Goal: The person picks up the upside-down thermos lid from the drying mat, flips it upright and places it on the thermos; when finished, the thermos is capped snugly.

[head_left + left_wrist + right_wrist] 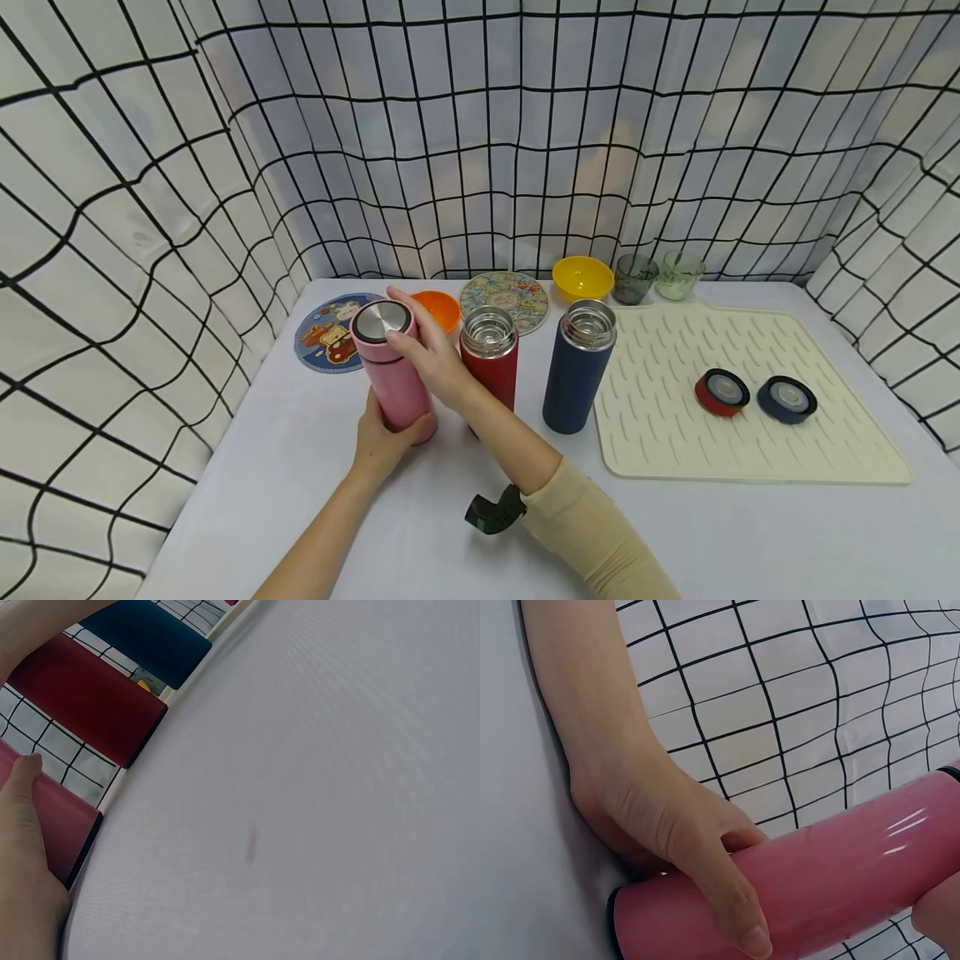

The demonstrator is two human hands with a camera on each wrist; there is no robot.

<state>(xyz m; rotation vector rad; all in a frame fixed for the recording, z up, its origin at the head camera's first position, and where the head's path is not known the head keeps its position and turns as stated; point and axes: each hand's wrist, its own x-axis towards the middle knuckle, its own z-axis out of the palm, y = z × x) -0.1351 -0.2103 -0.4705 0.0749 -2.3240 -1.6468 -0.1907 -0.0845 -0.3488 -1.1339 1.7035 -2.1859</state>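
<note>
A pink thermos bottle stands upright on the table with its steel-topped lid on. Low on its body, my left hand grips it, the thumb lying across the side in the right wrist view. My right hand holds the lid, thumb at the near rim and fingers round the far side, partly hidden. Just right of it, behind my right forearm, is a lidless red thermos bottle. A lidless navy thermos bottle stands further right.
A cream ribbed mat bears a red lid and a navy lid. Along the back are a blue round mat, orange bowl, patterned round mat, yellow bowl and two glasses. Black-grid netting encloses the table.
</note>
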